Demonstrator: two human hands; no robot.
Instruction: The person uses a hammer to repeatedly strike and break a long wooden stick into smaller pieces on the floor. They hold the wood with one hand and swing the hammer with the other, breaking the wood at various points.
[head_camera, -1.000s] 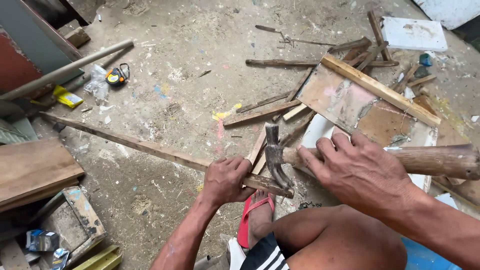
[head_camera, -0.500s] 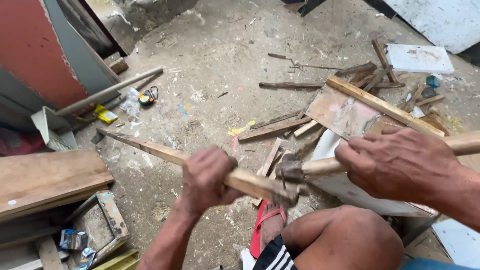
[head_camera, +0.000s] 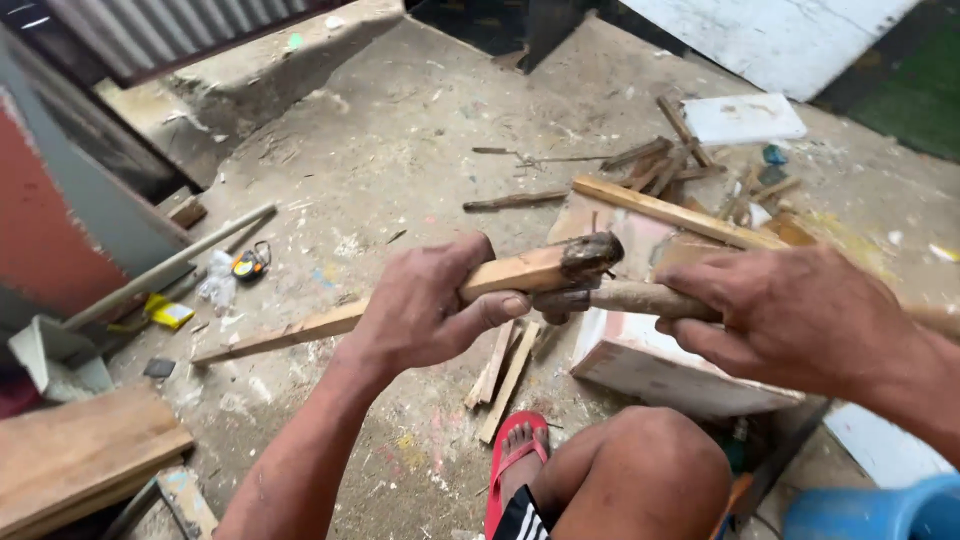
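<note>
Left hand (head_camera: 425, 310) is wrapped tight around a long wooden batten (head_camera: 400, 300), fingers curled under and thumb over the top, holding it up off the floor near its right end. Right hand (head_camera: 800, 315) is closed on the wooden handle of a claw hammer (head_camera: 600, 290), choked up close to the head. The rusty hammer head sits right against the end of the batten, touching it or near enough; I can't tell if the claw is actually hooked on a nail, since that spot is too dark and blurry.

My read: this looks like the prying or pulling stage at the batten's tip, with the piece held in the air rather than braced. If so, the next move needs a steady left grip so the wood doesn't twist, plus a slow lever of the handle rather than a yank, because the hammer head is very close to the left fingertips.

Further out: just beyond the hands there's a pale painted wooden box or panel (head_camera: 650, 360) with a strip across its top edge. Short wood offcuts (head_camera: 500, 375) lie on the floor under the batten, right by a foot in a red flip-flop (head_camera: 515, 460). Bare knee (head_camera: 640, 470) near the bottom. Off left on the dusty concrete floor (head_camera: 400, 170), a yellow tape measure (head_camera: 250, 265) and a stack of planks (head_camera: 80, 460). Far right, more scrap sticks and a white board (head_camera: 745, 118).
</note>
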